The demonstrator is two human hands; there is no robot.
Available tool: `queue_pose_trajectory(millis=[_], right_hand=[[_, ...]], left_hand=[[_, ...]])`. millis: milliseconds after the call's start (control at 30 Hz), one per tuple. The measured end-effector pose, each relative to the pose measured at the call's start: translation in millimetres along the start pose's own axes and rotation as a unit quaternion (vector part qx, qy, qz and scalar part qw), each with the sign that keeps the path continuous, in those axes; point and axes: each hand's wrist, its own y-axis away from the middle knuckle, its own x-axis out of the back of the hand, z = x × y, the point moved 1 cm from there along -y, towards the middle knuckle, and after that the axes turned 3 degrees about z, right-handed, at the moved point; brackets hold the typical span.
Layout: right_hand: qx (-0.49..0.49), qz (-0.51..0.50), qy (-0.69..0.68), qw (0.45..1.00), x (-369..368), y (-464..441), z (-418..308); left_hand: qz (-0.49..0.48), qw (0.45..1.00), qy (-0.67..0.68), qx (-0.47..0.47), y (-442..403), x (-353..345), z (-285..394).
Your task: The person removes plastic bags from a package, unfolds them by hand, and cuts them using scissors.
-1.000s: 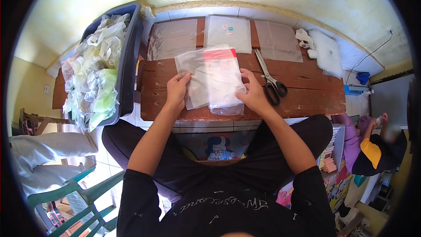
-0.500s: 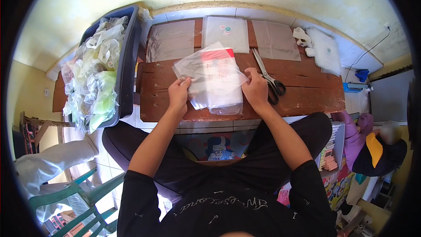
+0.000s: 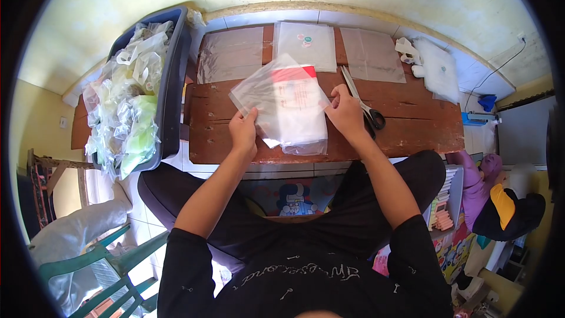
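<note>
Over worktop (image 3: 412, 132): clear bag (image 3: 256, 91), across red-white pack (image 3: 297, 118) | left hand (image 3: 243, 132): grip pinched on bag edge | right hand (image 3: 346, 112): same, other side | step: seems handling bag | next move: needs light fingers

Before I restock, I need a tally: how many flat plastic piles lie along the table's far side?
4: left pile, stickered middle pile, right pile, and corner pile at far right. Others may be hidden.
</note>
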Motion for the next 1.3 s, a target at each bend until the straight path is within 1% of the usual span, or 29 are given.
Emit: queue_pose_trajectory(millis=[33, 100, 133, 167, 200, 233, 300, 433, 500, 533, 633, 700, 800, 933, 1033, 1100, 1133, 1200, 1300], right_hand=[[0.000, -0.001, 0.000, 1.000, 8, -1, -2], [0.026, -0.086, -0.018, 0.996, 27, 0, 4], [0.025, -0.087, -0.017, 0.996, 37, 0, 11], [0.035, -0.056, 0.088, 0.994, 49, 1, 20], [0.044, -0.024, 0.193, 0.980, 58, 2, 27], [0.042, -0.024, 0.194, 0.980, 64, 4, 35], [-0.041, -0.063, 0.252, 0.965, 73, 9, 46], [-0.047, -0.064, 0.215, 0.973, 70, 21, 41], [-0.088, -0.058, 0.228, 0.968, 64, 24, 45], [-0.089, -0.057, 0.228, 0.968, 62, 25, 47], [-0.074, -0.035, 0.236, 0.968, 54, 26, 56], [-0.032, -0.042, 0.244, 0.968, 51, 26, 62], [-0.006, -0.060, 0.237, 0.970, 56, 25, 57], [0.000, -0.068, 0.228, 0.971, 64, 28, 49], [0.003, -0.053, 0.196, 0.979, 63, 31, 52], [0.021, -0.046, 0.145, 0.988, 64, 33, 52], [0.022, -0.047, 0.145, 0.988, 62, 34, 54], [0.050, -0.043, 0.114, 0.991, 60, 36, 55], [0.054, -0.029, 0.127, 0.990, 63, 38, 46]], left_hand=[[0.001, 1.000, 0.000, 0.000, -5, 3, 1], [-0.008, 1.000, -0.024, -0.008, -14, 9, 0], [-0.008, 1.000, -0.023, -0.006, -14, 8, 1], [-0.007, 0.999, -0.033, -0.003, -13, 7, 2], [-0.008, 0.999, -0.043, 0.001, -11, 5, 4], [-0.009, 0.999, -0.043, 0.003, -8, 4, 6], [-0.003, 0.999, -0.051, 0.006, -5, 1, 10], [-0.004, 0.997, -0.074, -0.008, -12, 6, 11], [0.001, 0.997, -0.080, -0.017, -15, 8, 11], [0.000, 0.997, -0.081, -0.016, -19, 9, 9], [0.002, 0.998, -0.048, -0.032, -26, 10, 7], [0.006, 0.998, -0.064, -0.026, -26, 12, 8], [0.018, 0.998, -0.050, -0.028, -28, 10, 7], [0.007, 0.998, -0.059, -0.030, -32, 12, 7], [0.008, 0.997, -0.063, -0.033, -28, 7, 9], [0.037, 0.996, -0.074, -0.029, -25, 3, 12], [0.039, 0.996, -0.073, -0.029, -28, 6, 10], [0.049, 0.994, -0.090, -0.045, -36, 11, 8], [0.069, 0.991, -0.098, -0.052, -45, 16, 8]])
